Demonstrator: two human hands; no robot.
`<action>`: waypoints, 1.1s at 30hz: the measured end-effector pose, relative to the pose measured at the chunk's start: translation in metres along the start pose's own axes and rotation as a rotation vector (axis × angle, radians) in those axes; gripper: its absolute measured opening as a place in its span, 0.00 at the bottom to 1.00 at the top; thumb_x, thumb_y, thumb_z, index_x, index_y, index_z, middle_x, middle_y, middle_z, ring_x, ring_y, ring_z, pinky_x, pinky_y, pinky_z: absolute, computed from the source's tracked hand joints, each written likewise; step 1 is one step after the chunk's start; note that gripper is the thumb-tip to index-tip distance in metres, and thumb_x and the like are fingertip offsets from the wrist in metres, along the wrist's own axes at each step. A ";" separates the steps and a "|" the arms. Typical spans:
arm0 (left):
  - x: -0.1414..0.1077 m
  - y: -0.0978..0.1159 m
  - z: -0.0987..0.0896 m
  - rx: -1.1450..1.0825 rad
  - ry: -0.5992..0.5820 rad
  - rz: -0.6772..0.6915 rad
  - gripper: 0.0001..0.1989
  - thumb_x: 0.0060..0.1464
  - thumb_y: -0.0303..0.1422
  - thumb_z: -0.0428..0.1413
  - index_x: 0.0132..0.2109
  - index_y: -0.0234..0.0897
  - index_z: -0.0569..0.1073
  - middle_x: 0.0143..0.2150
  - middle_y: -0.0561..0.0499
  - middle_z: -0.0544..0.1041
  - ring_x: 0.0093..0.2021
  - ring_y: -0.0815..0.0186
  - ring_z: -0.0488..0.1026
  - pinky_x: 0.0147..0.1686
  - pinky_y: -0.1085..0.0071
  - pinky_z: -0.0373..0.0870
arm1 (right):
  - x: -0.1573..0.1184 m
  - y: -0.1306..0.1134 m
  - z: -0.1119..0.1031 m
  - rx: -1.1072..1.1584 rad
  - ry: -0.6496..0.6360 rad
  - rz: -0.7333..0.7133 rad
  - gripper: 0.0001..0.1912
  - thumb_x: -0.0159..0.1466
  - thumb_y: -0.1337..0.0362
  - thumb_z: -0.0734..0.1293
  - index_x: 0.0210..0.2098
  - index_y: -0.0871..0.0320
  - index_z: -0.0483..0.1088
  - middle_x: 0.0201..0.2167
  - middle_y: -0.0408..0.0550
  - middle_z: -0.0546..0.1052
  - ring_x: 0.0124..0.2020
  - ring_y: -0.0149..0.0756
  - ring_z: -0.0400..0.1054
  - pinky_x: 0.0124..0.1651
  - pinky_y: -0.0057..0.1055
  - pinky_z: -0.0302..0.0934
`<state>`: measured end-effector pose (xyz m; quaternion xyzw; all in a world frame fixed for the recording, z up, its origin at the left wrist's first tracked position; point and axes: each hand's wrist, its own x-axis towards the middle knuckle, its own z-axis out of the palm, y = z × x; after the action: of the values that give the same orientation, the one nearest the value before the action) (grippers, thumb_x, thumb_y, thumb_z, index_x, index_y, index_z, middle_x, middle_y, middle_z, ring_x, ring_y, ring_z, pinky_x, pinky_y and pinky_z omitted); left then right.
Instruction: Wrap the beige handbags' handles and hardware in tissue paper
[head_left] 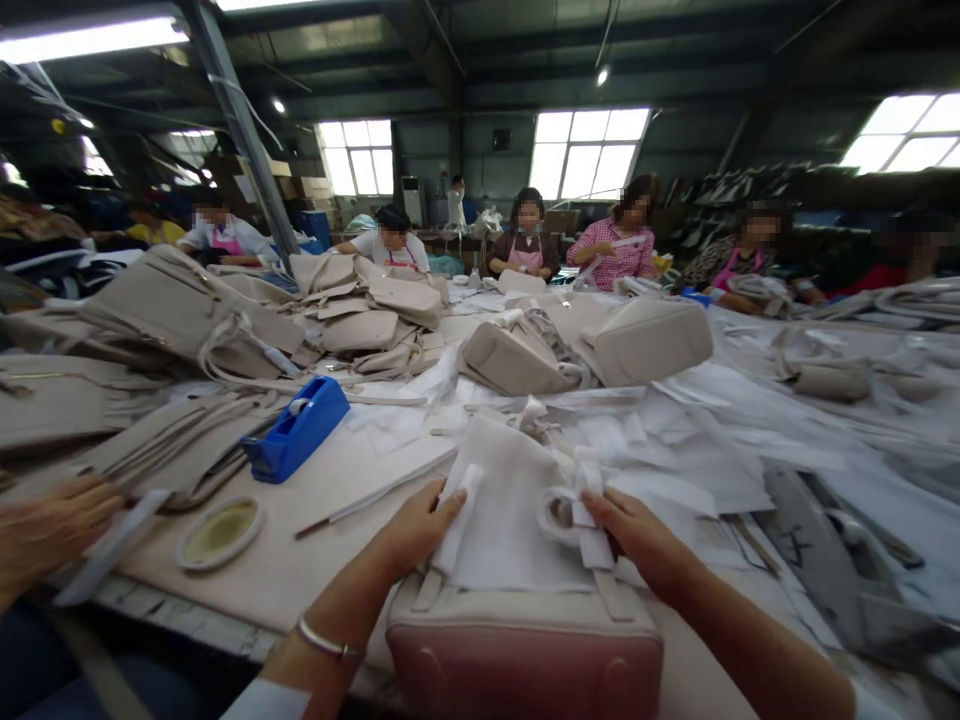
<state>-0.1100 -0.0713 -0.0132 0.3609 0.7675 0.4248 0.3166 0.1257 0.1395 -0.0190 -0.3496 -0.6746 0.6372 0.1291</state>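
Note:
A beige bag [525, 655] lies at the table's front edge, its base toward me and pinkish in tone. White foam sheet [510, 500] covers its upper side. My left hand [420, 525] pinches the left edge, where a strap wrapped in white foam lies under the thumb. On the right side my right hand [630, 530] has its thumb on another white-wrapped strap [592, 510], fingers hidden beneath. Beside that thumb sits a rolled white piece [559, 510] with a round opening.
A blue tape dispenser [300, 430] and a round lid [220, 535] lie left. Another person's hand [64, 525] is at far left. Beige bags [652, 340] and white sheets [660, 450] are piled beyond; a grey dispenser [832, 560] stands right. Several people sit across the table.

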 end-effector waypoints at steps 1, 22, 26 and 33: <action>-0.002 -0.002 0.004 -0.051 -0.044 0.021 0.28 0.59 0.50 0.49 0.55 0.32 0.71 0.51 0.41 0.77 0.51 0.52 0.73 0.50 0.63 0.67 | 0.006 -0.007 -0.008 -0.090 0.120 -0.046 0.26 0.59 0.40 0.64 0.33 0.59 0.74 0.23 0.46 0.72 0.25 0.36 0.65 0.26 0.31 0.57; 0.050 0.077 -0.052 0.490 0.332 0.595 0.30 0.57 0.45 0.54 0.62 0.33 0.66 0.63 0.36 0.65 0.63 0.50 0.61 0.61 0.54 0.59 | 0.114 -0.133 0.025 -0.183 -0.158 -0.714 0.29 0.54 0.61 0.72 0.55 0.58 0.69 0.29 0.41 0.74 0.33 0.33 0.68 0.43 0.32 0.62; 0.082 0.132 -0.064 0.737 0.051 0.875 0.29 0.52 0.42 0.60 0.60 0.39 0.69 0.61 0.40 0.68 0.64 0.50 0.60 0.64 0.55 0.52 | 0.089 -0.136 0.019 -0.403 -0.253 -0.902 0.24 0.59 0.65 0.69 0.55 0.55 0.68 0.37 0.46 0.77 0.39 0.36 0.70 0.48 0.34 0.62; 0.079 0.169 -0.037 1.025 0.034 0.438 0.05 0.50 0.27 0.56 0.31 0.34 0.78 0.30 0.38 0.78 0.37 0.51 0.76 0.40 0.61 0.67 | 0.093 -0.117 0.021 -0.521 -0.200 -0.746 0.46 0.51 0.57 0.76 0.64 0.55 0.57 0.48 0.53 0.75 0.42 0.41 0.70 0.41 0.32 0.63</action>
<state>-0.1341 0.0422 0.1375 0.6129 0.7879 0.0588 -0.0078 0.0093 0.1888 0.0638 -0.0407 -0.9009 0.3873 0.1916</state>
